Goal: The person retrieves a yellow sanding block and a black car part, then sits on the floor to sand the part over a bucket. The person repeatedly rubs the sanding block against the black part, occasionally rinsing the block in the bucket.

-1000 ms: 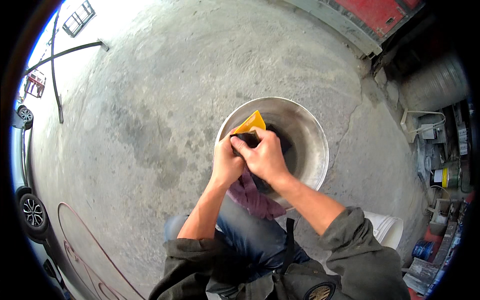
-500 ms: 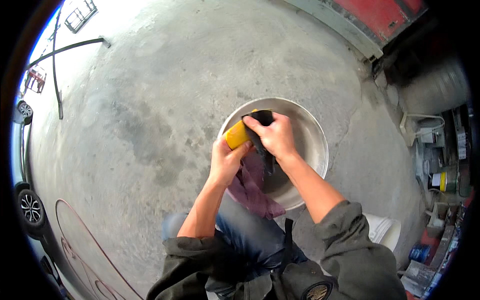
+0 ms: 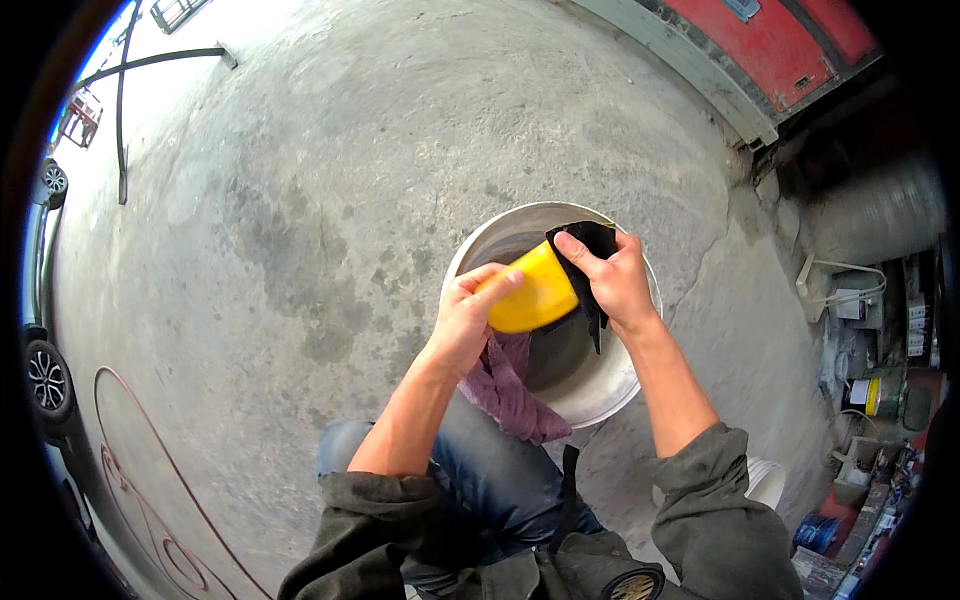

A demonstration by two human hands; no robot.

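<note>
A flat yellow piece [image 3: 538,290] with a rounded end is gripped at its left side by my left hand [image 3: 473,308], thumb on top. Black cloth-like material [image 3: 584,250] covers its right end, and my right hand [image 3: 612,278] pinches that material, with a strip hanging below. Both are held above a round metal basin [image 3: 612,385] on the floor. Over the basin's near left rim drapes a purple cloth [image 3: 510,390], which touches neither hand's fingers as far as I can see.
My knee in jeans [image 3: 480,470] is close to the basin. A white bucket [image 3: 765,482] stands at the near right. Along the right edge are cluttered tools and a yellow-banded can [image 3: 868,397]. A hose [image 3: 150,420] curls on the concrete floor at left, near a car wheel [image 3: 48,380].
Both hands have moved right over the basin. More of the yellow piece now shows, turned flat toward me, with the black material farther toward its right end.
</note>
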